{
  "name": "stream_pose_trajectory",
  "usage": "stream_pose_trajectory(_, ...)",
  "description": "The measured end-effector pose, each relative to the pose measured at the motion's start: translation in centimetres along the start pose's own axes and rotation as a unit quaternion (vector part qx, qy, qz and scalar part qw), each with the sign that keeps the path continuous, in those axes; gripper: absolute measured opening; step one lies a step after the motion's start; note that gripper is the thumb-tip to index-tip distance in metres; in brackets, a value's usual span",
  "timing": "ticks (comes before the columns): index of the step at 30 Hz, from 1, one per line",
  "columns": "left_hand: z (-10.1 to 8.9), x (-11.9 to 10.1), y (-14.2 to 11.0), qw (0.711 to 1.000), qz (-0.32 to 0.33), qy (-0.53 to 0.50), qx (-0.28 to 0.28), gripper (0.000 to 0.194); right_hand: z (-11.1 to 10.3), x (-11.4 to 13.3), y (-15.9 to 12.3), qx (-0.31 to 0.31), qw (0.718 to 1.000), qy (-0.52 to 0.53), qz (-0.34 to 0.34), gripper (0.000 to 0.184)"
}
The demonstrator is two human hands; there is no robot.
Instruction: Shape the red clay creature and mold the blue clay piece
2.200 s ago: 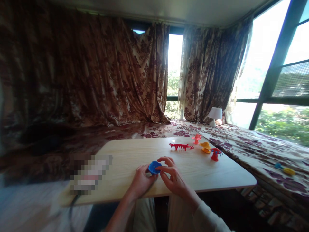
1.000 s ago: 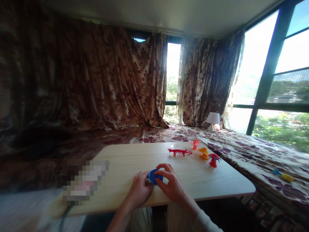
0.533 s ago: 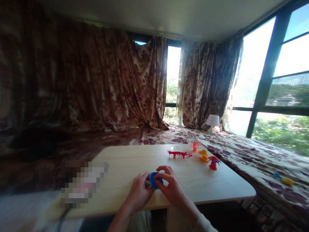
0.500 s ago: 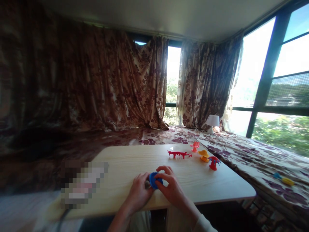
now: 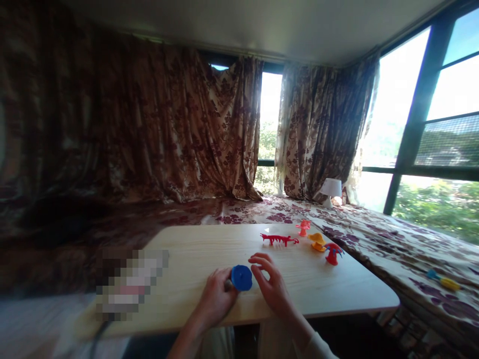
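Observation:
A round blue piece [image 5: 241, 277] with a slightly uneven rim faces me above the near part of the table. My left hand [image 5: 218, 291] is closed on it from the left side; a small greyish bit shows by the fingers, too small to name. Just right of the blue piece, my right hand [image 5: 270, 280] is apart from it, with thumb and fingers spread and nothing between them. Farther back on the table lies a long dark-red spiky toy [image 5: 279, 240]. Beyond my right hand stand a pink-red figure [image 5: 303, 228], a yellow-orange mushroom-like piece [image 5: 317, 242] and a red piece with blue strands [image 5: 332, 254].
The pale wooden table [image 5: 194, 249] has rounded corners. A blurred-out item [image 5: 130, 286] with a dark cable lies at its left. Patterned cloth [image 5: 366, 239] covers the surface behind and to the right, holding a white lamp [image 5: 331, 188] and a blue-and-yellow object [image 5: 448, 283].
My right hand has let go of the blue piece and moved a little to the right, its fingers opening. My left hand still holds the piece, whose round face is now uncovered.

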State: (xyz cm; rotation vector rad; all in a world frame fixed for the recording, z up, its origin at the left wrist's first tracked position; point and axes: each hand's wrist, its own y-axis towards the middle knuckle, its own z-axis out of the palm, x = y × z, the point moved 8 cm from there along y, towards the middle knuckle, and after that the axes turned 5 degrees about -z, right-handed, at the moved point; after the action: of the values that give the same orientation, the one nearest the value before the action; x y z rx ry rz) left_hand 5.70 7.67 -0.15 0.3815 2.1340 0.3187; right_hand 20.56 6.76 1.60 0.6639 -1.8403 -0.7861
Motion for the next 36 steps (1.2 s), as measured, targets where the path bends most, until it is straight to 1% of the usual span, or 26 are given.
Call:
stream_pose_trajectory(3, 0.1, -0.1, 0.0, 1.0, 0.018, 0.001, 0.006, 0.023, 0.2, -0.8, -0.1, 0.006, 0.999, 0.005, 0.031, 0.025)
stream_pose_trajectory(7, 0.2, -0.2, 0.0, 1.0, 0.025, 0.015, 0.009, 0.023, 0.7, -0.8, -0.1, 0.035, 0.998, 0.007, 0.05, 0.03)
stream_pose_trajectory(12, 0.5, -0.6, 0.0, 0.998, 0.027, 0.052, 0.028, 0.019, 1.1, -1.2, 0.1, 0.044, 0.997, 0.014, 0.065, 0.019)
stream_pose_trajectory(18, 0.8, -0.6, 0.0, 0.995, 0.026, 0.09, 0.036, 0.021, 1.9, -2.4, 0.0, 0.056, 0.994, 0.046, 0.076, 0.02)
stream_pose_trajectory(25, 0.7, -0.8, -0.1, 0.993, 0.043, 0.107, 0.032, 0.015, 1.9, -2.5, -0.3, 0.063, 0.993, 0.053, 0.083, 0.018)
stream_pose_trajectory(29, 0.7, -1.0, -0.1, 0.991, 0.048, 0.118, 0.031, 0.006, 1.7, -2.3, -0.2, 0.061, 0.994, 0.045, 0.081, 0.017)
stream_pose_trajectory(36, 0.7, -1.1, -0.2, 0.991, 0.046, 0.123, 0.036, 0.006, 1.5, -1.8, 0.0, 0.063, 0.993, 0.053, 0.084, 0.019)
